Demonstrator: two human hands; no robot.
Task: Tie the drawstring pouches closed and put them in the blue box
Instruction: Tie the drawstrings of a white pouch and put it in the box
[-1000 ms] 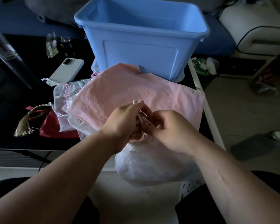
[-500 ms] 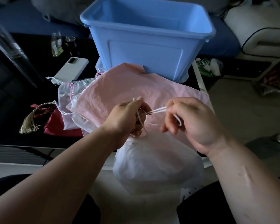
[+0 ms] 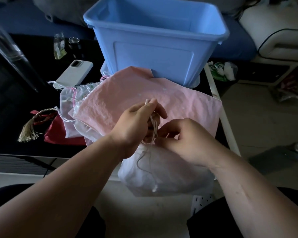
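A white drawstring pouch (image 3: 163, 172) hangs over the table's near edge, its neck gathered between my hands. My left hand (image 3: 136, 124) pinches the white drawstring (image 3: 154, 126) and holds a loop of it up. My right hand (image 3: 186, 140) has its fingers curled at the pouch's neck, on the string by the knot. A loose cord end trails down the pouch's front. Behind lie a large pink pouch (image 3: 144, 100), sheer white pouches (image 3: 70, 107) and a red pouch (image 3: 58, 133) with a gold tassel. The blue box (image 3: 155, 40) stands open at the back.
A phone in a white case (image 3: 74, 73) lies left of the pouches on the dark table (image 3: 15, 100). Small bottles (image 3: 58, 47) stand farther back. The table's white right edge (image 3: 225, 117) borders open floor with litter. My dark-clothed knees fill the bottom corners.
My right hand, which had pulled the string out to the right, has come back in to the pouch's neck. My left hand has kept its hold on the string.
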